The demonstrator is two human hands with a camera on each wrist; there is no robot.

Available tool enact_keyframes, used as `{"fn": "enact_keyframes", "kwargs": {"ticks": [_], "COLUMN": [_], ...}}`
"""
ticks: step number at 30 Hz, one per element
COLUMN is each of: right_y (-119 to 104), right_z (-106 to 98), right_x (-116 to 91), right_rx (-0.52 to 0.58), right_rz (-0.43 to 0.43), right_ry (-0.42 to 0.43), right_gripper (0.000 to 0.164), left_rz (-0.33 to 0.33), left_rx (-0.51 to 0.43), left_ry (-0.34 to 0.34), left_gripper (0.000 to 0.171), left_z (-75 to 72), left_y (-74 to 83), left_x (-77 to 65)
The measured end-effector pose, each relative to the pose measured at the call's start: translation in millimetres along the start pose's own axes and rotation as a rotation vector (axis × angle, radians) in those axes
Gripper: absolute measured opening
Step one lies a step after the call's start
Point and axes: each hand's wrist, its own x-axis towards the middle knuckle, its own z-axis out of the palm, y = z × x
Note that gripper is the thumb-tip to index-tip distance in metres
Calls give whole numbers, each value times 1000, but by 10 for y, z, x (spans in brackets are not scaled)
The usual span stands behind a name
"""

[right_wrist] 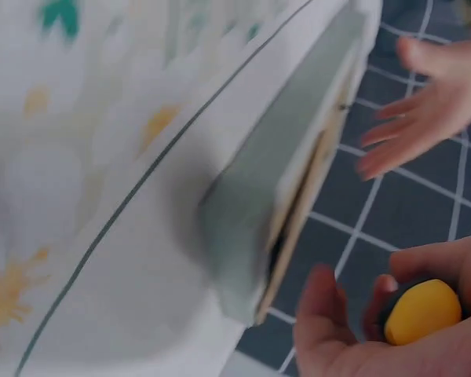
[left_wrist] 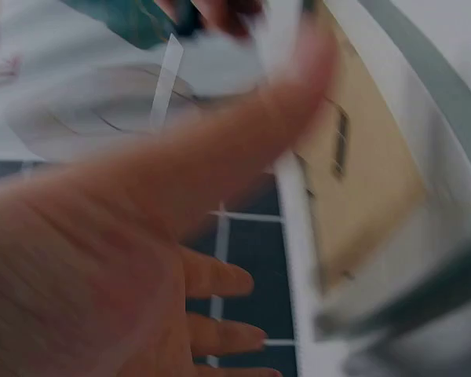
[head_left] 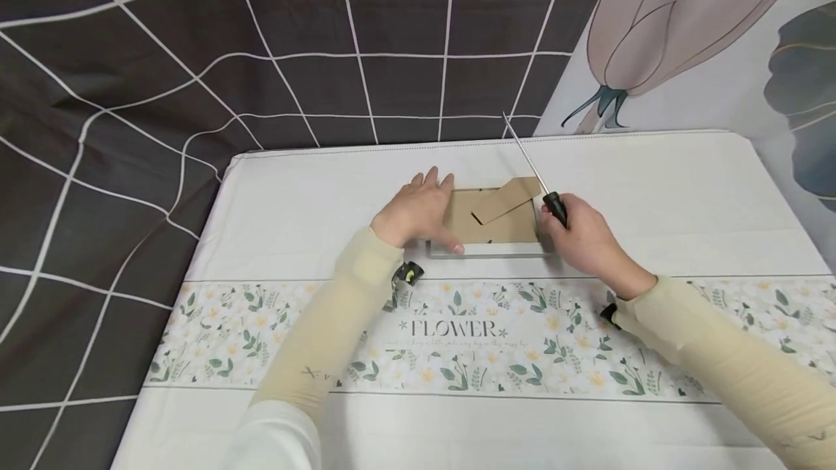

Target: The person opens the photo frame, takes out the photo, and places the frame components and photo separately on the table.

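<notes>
A photo frame (head_left: 503, 249) lies face down on the table, its brown backing board (head_left: 465, 212) up and a slanted stand flap (head_left: 508, 200) on top. My left hand (head_left: 418, 212) is spread at the frame's left end, thumb near the front edge; whether it touches is unclear. In the blurred left wrist view, the thumb (left_wrist: 243, 129) crosses before the frame. My right hand (head_left: 583, 236) grips a screwdriver (head_left: 554, 206) by its dark handle beside the frame's right end, shaft pointing up and away. Its yellow handle end (right_wrist: 424, 312) shows in the right wrist view.
The white tablecloth (head_left: 313, 209) carries a flowered band with printed lettering (head_left: 453, 328). Behind the table hangs a dark cloth (head_left: 405, 85) with white grid lines, which also runs along the left. A flower-printed cloth (head_left: 660, 27) hangs at the back right.
</notes>
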Motion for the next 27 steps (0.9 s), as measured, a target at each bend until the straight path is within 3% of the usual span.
{"fn": "enact_keyframes", "kwargs": {"ticks": [4,7,11,15,27], "right_y": [-71,-79,-78,-104,-137], "right_z": [-33,-18,26,68,156], "right_x": [-176,-284,-404,-492,-586], "right_rx": [12,41,86,102,29], "right_rz": [79,122,164,184,128], "right_ry": [-120,-172,-190,-222,-277], "right_gripper": [33,38,48,47,38], "left_rz": [59,110,150,147,122], "left_rx": [-58,-48,33,74,76], "left_ry": [-74,-66,-42,-39,-33], "left_gripper": [138,138,134,132,135], "left_z": [90,183,247,237,199], "left_y": [-117,-155,-176,-182,-135], "left_x": [110,169,218,241,269]}}
